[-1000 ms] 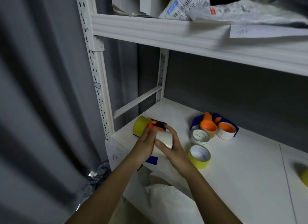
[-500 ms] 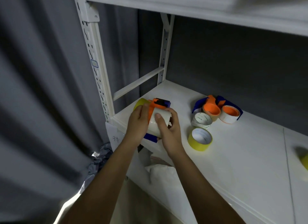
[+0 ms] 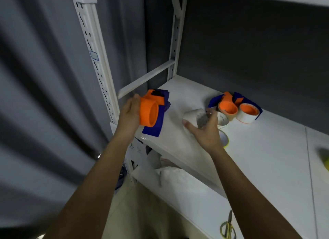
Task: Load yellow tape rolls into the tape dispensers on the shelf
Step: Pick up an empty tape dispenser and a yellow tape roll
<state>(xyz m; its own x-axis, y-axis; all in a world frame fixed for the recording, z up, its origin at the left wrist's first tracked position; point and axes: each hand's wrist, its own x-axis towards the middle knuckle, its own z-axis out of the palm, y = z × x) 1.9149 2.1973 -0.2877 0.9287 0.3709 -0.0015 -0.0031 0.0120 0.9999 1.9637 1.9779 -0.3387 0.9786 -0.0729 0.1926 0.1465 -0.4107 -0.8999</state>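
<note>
The left hand (image 3: pixel 129 114) grips an orange and blue tape dispenser (image 3: pixel 153 111) by its orange drum, holding it above the front left corner of the white shelf (image 3: pixel 267 160). The right hand (image 3: pixel 204 130) holds a white roll (image 3: pixel 195 118) with curled fingers – it is blurred, so the exact grip is not clear. Just behind this hand a yellow tape roll (image 3: pixel 224 138) lies flat on the shelf, partly hidden. Farther back, two more dispensers (image 3: pixel 236 108) with orange drums lie side by side, and one white roll (image 3: pixel 222 118) is beside them – scissors (image 3: pixel 227 228) lie at the front edge
</note>
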